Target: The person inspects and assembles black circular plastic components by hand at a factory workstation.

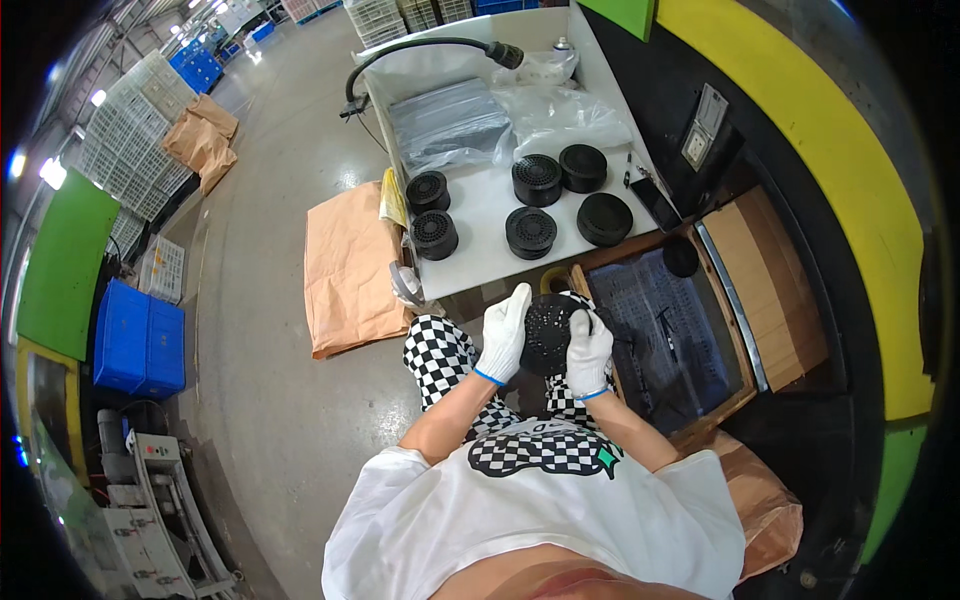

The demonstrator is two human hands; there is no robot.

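Between my two white-gloved hands, above my lap, is a round black plastic disc (545,340) with many small holes. My left hand (505,333) grips its left edge, fingers together and pointing up. At the right edge my right hand (589,352) is closed on the same disc. On the white table ahead stand several stacks of similar black discs, among them a near middle stack (531,232), a left stack (434,234) and a right stack (604,219). Another black disc (681,257) lies at the far end of the wood-framed bin on my right.
Clear plastic bags (560,118) and grey plastic sheets (452,125) lie at the table's back, under a black gooseneck lamp (430,44). A phone (656,205) rests by the right edge. The wooden-framed bin (745,345) stands at my right, a brown paper sack (345,270) at left.
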